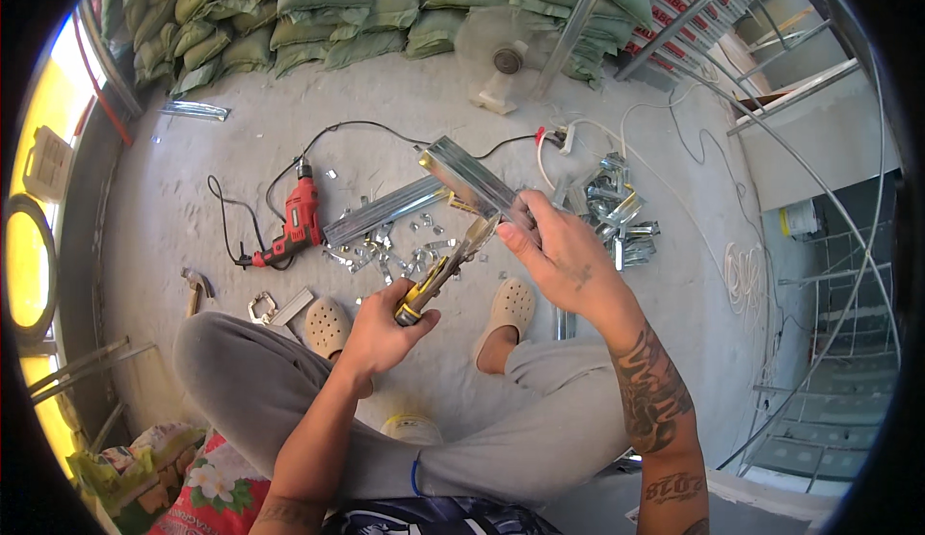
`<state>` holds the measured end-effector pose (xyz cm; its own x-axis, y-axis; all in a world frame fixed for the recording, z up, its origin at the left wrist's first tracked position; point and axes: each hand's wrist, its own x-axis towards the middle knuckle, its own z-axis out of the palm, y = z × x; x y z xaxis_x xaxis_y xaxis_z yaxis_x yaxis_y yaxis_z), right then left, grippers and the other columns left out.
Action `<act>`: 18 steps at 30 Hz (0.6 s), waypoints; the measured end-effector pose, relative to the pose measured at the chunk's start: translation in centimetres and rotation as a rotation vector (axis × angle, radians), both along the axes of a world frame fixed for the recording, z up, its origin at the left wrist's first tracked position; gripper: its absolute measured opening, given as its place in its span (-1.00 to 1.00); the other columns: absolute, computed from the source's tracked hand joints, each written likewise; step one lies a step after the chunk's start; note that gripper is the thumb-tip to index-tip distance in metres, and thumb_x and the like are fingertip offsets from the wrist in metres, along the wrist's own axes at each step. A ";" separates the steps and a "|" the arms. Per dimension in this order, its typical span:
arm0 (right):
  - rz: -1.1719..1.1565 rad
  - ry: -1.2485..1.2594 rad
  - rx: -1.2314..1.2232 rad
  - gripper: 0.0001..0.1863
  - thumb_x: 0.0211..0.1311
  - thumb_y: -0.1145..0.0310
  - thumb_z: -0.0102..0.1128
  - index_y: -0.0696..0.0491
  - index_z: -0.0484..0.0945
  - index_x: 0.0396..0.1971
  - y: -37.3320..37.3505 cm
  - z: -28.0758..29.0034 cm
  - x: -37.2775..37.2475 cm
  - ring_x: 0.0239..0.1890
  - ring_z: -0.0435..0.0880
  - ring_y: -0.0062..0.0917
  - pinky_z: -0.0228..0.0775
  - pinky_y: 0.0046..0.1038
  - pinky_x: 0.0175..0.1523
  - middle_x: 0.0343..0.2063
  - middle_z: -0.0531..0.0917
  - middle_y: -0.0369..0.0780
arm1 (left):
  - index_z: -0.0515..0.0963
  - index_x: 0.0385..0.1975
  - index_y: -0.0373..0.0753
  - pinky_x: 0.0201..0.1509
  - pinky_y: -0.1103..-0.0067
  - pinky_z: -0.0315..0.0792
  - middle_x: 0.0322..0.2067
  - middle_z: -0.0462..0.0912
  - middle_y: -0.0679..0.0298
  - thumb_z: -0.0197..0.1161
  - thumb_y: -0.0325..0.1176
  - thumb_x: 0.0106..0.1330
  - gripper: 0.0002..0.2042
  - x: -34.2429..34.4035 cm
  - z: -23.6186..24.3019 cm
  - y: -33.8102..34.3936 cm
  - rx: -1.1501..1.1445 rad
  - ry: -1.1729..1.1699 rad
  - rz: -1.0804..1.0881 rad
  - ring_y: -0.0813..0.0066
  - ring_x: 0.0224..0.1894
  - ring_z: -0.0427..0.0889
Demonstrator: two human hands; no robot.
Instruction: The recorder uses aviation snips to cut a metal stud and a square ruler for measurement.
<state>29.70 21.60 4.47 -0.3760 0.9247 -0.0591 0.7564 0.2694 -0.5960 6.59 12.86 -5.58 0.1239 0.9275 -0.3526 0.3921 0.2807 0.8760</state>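
Note:
My left hand (379, 335) is closed round the yellow-and-black handles of a pair of tin snips (436, 282), whose jaws point up and to the right. A shiny metal channel (469, 175) is gripped in my right hand (568, 258), thumb on its near end. The snips' jaws meet the channel's near edge, where a strip of metal sticks out; whether they are biting is hard to tell. Below lies a longer metal channel (385, 209) on the floor, among small metal offcuts (381, 251). A heap of cut metal pieces (617, 203) lies right of my right hand.
A red corded drill (301, 209) and a hammer (197, 285) lie on the left, near a metal clamp (262, 307). A fan (499, 58) stands before stacked green sacks (323, 0). Cables (744, 280) and scaffold tubes (809, 169) are on the right.

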 end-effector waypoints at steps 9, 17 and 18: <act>-0.019 -0.009 -0.048 -0.48 0.43 -0.06 0.06 0.19 0.42 -0.09 0.1 0.5 0.1 -0.35 0.66 -0.02 0.44 -0.13 -0.26 -0.44 0.65 -0.03 | 0.53 -0.28 -0.37 -0.28 0.40 0.40 -0.55 0.53 0.05 0.38 -0.20 0.17 -0.66 0.2 -0.4 0.0 0.009 -0.001 0.027 0.35 -0.49 0.41; -0.019 -0.025 -0.048 -0.47 0.44 -0.07 0.04 0.19 0.41 -0.11 -0.1 0.2 0.0 -0.35 0.66 -0.02 0.43 -0.12 -0.27 -0.45 0.65 -0.04 | 0.53 -0.31 -0.38 -0.31 0.38 0.40 -0.56 0.54 0.02 0.38 -0.19 0.17 -0.66 0.2 -0.5 -0.2 0.009 0.015 0.041 0.35 -0.52 0.40; -0.022 -0.029 -0.051 -0.48 0.45 -0.07 0.03 0.19 0.41 -0.13 -0.1 0.2 -0.1 -0.36 0.66 -0.03 0.43 -0.11 -0.28 -0.47 0.64 -0.05 | 0.52 -0.33 -0.37 -0.30 0.45 0.37 -0.56 0.49 0.16 0.38 -0.23 0.18 -0.70 0.2 -0.3 -0.2 0.004 0.012 0.039 0.46 -0.47 0.37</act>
<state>29.64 21.52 4.70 -0.3532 0.9282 -0.1169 0.7788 0.2225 -0.5866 6.82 12.70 -5.88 0.0830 0.9330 -0.3502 0.3917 0.2926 0.8723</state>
